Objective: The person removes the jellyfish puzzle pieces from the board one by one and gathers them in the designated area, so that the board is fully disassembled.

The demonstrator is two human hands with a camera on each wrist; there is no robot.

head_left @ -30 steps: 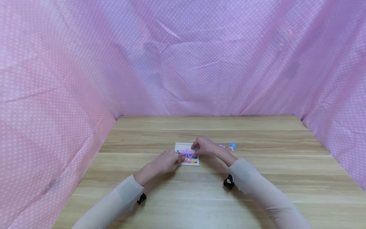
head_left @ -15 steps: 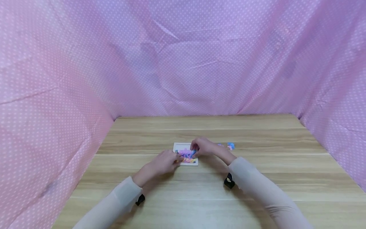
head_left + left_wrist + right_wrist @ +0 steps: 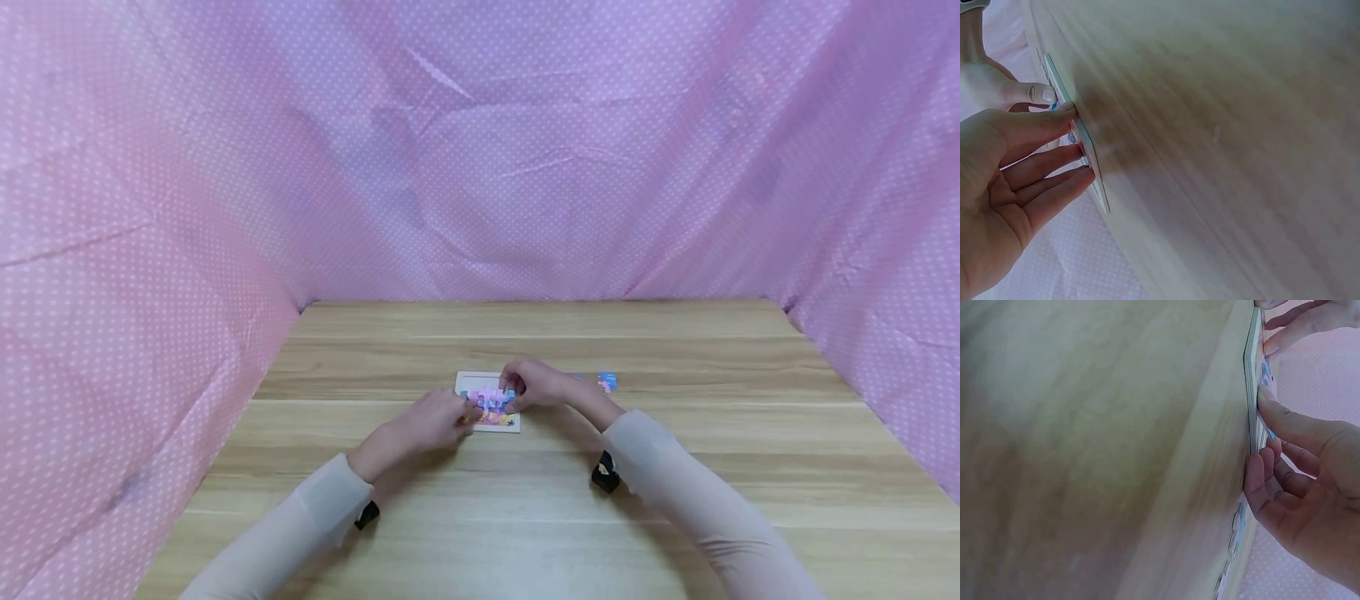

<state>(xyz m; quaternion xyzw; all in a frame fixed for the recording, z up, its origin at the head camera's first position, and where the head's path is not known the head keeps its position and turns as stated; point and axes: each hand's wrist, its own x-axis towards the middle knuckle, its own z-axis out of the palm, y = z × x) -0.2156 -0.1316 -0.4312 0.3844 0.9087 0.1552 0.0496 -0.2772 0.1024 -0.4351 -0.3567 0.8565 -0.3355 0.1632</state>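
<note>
A small white-framed jigsaw puzzle lies on the table, its lower part filled with pink, blue and yellow pieces and its upper part pale. My left hand rests on the puzzle's left side. In the left wrist view, its thumb and fairly straight fingers touch the board near its edge. At the right side, my right hand pinches a blue puzzle piece between thumb and fingers, tilted against the board. My right fingers partly hide the piece, so how it sits cannot be told.
Loose puzzle pieces lie on the wooden table to the right of the board, partly behind my right hand. Pink dotted cloth hangs around the back and sides. A black wrist device is under my right sleeve.
Both hands stay at the puzzle. The right hand's fingers have shifted slightly at the board's right side, and the view has moved a little.
</note>
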